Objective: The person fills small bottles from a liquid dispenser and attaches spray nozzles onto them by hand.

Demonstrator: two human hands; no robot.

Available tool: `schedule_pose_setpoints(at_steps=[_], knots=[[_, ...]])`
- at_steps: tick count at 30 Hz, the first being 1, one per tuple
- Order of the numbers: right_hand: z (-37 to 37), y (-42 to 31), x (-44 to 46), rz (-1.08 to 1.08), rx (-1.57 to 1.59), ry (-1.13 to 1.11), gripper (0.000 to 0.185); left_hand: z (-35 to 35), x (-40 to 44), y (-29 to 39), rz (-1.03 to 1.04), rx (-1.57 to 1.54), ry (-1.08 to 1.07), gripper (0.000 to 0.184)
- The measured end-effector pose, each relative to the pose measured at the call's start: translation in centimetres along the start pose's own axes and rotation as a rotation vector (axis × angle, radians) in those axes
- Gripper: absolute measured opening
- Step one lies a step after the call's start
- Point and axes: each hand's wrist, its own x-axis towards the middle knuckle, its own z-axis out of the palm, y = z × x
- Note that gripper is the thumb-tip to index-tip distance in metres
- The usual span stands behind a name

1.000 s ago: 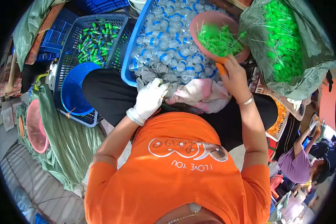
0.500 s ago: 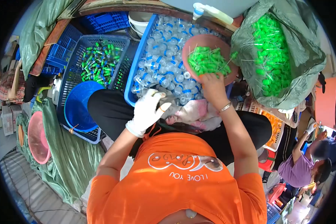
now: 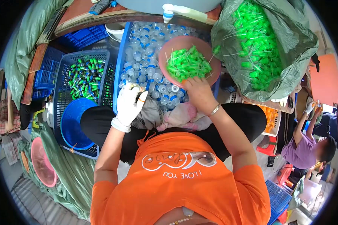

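Note:
My left hand [image 3: 130, 104], in a white glove, is over the near left part of a blue crate [image 3: 121, 62] full of small clear bottles [image 3: 150, 69] with blue bands. Its fingers are curled, and what they hold, if anything, does not show clearly. My bare right hand [image 3: 199, 92] reaches over the near rim of a pink bowl [image 3: 162, 62] sitting on the bottles. Its bent fingers touch the green caps [image 3: 189, 63] with thin clear stems heaped inside; the fingertips are partly hidden. A crumpled pink and grey cloth [image 3: 182, 116] lies on my lap between the hands.
A green sack [image 3: 221, 41] of more green caps stands at right. At left are a dark blue basket [image 3: 60, 80] of small green-capped bottles and a blue basin [image 3: 73, 127]. A white tap [image 3: 169, 15] juts out above the crate. Another person in purple [image 3: 300, 152] works at far right.
The whole view has shifted, with the crate and bowl now farther left. My left hand has moved slightly deeper over the bottles, its fingers more curled. My right hand stays at the caps.

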Motion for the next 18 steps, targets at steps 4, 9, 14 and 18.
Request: schedule_pose_setpoints(at_steps=[4,9,14,18], knots=[[1.1,0.8,0.5,-0.016,-0.001,-0.020,0.023,0.2,1.8,-0.5,0.070,0.157,0.078,0.018],[0.8,0.9,1.0,0.000,0.009,-0.014,0.035,1.1,6.7,-2.7,0.149,0.225,0.242,0.023],[-4.5,0.8,2.0,0.075,0.149,0.026,0.045,4.0,11.5,-4.7,0.232,0.307,0.166,0.031],[-5.2,3.0,5.0,0.603,0.159,0.285,0.043,6.4,12.6,-5.6,0.267,0.399,0.014,0.032]])
